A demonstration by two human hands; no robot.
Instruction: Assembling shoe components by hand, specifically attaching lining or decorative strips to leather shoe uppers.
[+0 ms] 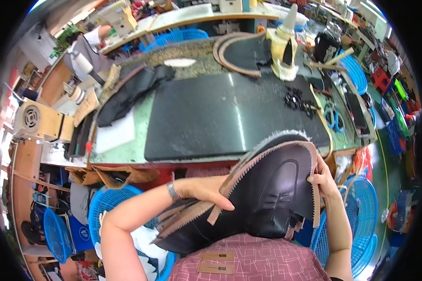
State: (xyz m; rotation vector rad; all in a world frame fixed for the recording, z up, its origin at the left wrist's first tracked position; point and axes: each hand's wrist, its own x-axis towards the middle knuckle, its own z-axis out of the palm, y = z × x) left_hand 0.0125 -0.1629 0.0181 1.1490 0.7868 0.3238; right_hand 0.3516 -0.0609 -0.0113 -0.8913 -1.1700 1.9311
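Stitched black leather pieces (267, 196), which look like boot uppers, lie bent over my lap. A brown strip with a toothed edge (255, 168) runs round their border, and a whitish fuzzy edge shows at the top. My left hand (211, 191) grips the left part of the leather, its thumb on top and its fingers hidden underneath. At the right border my right hand (322, 178) pinches the edge between thumb and fingers. More brown-edged layers (183, 218) fan out below my left wrist.
A dark slab (197, 117) covers the middle of the worktable. Beyond it stand a glue bottle (285, 47) and curved brown strips (225, 54). Blue-handled scissors (334, 117) lie at the right. Blue baskets (105, 201) flank my lap. A person (86, 49) sits at the far left.
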